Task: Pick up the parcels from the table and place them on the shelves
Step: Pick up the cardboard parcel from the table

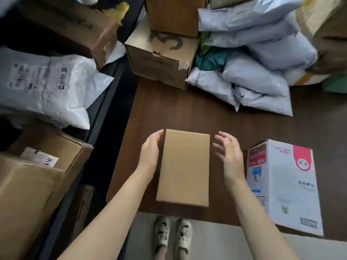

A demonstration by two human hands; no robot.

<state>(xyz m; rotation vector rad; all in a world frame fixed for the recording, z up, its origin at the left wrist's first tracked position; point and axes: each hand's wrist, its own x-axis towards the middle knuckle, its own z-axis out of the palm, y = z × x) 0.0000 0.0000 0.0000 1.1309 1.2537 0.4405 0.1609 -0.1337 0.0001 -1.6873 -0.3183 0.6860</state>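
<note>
A plain brown cardboard box [185, 167] lies flat near the front edge of the dark wooden table [234, 124]. My left hand [150, 152] is at the box's left side, fingers apart, touching or nearly touching its edge. My right hand [228, 152] hovers open a little to the right of the box, clear of it. Neither hand holds anything. To the left stand the dark shelves [110, 102], which hold a white poly bag [50, 89] and cardboard boxes [43, 166].
A white printed carton [285, 184] sits at the table's front right. Behind are a marked cardboard box [159, 59], a taller box [174, 14] on it, and a pile of pale blue mailer bags [257, 59]. My shoes [172, 235] show on the floor below.
</note>
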